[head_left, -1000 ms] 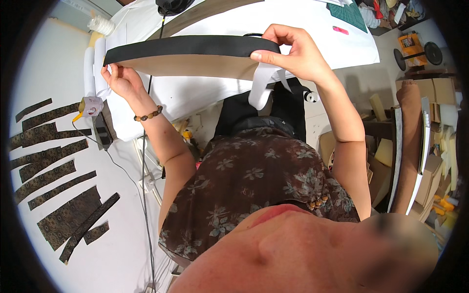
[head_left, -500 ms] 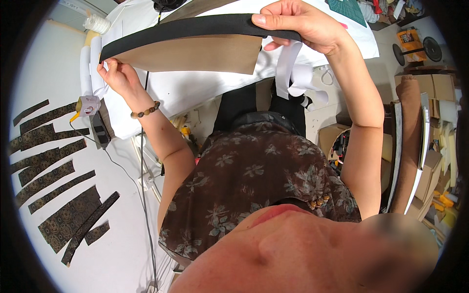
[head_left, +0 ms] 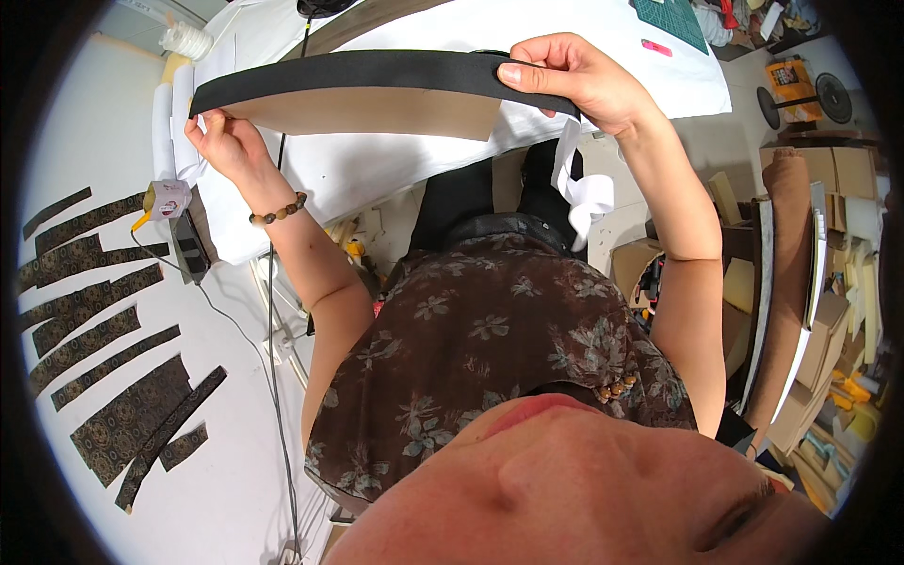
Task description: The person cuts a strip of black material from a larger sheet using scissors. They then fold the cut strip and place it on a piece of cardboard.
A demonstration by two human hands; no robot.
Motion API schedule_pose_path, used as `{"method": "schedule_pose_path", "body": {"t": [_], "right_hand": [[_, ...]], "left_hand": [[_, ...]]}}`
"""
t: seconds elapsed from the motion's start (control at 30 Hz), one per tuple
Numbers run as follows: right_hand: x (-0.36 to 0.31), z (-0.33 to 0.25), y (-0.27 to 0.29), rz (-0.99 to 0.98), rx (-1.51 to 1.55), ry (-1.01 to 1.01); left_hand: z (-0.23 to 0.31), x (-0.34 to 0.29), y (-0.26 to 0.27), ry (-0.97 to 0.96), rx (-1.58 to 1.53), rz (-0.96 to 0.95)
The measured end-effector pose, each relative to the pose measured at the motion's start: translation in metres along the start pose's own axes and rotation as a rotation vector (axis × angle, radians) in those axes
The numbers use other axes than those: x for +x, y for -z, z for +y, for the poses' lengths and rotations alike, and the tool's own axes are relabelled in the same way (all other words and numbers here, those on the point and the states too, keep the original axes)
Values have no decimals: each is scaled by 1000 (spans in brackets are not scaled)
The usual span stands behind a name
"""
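A long black strip (head_left: 348,73) runs in a shallow arc above the white-covered table, along the upper edge of a tan panel (head_left: 377,111). The strip's left end is pinched by my left hand (head_left: 231,146), which wears a beaded bracelet (head_left: 279,209). Toward the other end, my right hand (head_left: 589,85) grips the strip with its thumb on top and the fingers partly hidden behind. From that end a white ribbon (head_left: 591,196) dangles in a loose curl below my right hand.
Beneath the panel spreads the white-covered table (head_left: 414,155). A green cutting mat (head_left: 670,21) and a pink item (head_left: 656,47) lie at its far right. Dark patterned fabric pieces (head_left: 132,414) rest on the left. Rolled material (head_left: 786,273) and cardboard boxes (head_left: 838,169) stand at right.
My right hand has come slightly down and nearer with its end of the strip. The strip shows more of its face, and the white ribbon has shifted and hangs lower. My left hand barely moved.
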State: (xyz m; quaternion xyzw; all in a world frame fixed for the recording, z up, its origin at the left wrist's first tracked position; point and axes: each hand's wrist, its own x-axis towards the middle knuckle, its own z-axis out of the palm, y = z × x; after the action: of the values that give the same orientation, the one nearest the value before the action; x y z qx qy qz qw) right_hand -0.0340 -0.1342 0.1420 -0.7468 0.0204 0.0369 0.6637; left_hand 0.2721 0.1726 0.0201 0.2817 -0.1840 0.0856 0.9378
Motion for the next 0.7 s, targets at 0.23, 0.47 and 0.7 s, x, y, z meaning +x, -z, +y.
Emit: {"method": "schedule_pose_path", "body": {"t": [0.23,0.47,0.7], "right_hand": [[-2,11,-14,36,130,61],[-6,24,-30,137,306,114],[-6,34,-29,109,391,140]], "left_hand": [[3,3,13,-2,53,25],[3,-5,-3,20,13,35],[9,-8,-5,-8,8,11]]}}
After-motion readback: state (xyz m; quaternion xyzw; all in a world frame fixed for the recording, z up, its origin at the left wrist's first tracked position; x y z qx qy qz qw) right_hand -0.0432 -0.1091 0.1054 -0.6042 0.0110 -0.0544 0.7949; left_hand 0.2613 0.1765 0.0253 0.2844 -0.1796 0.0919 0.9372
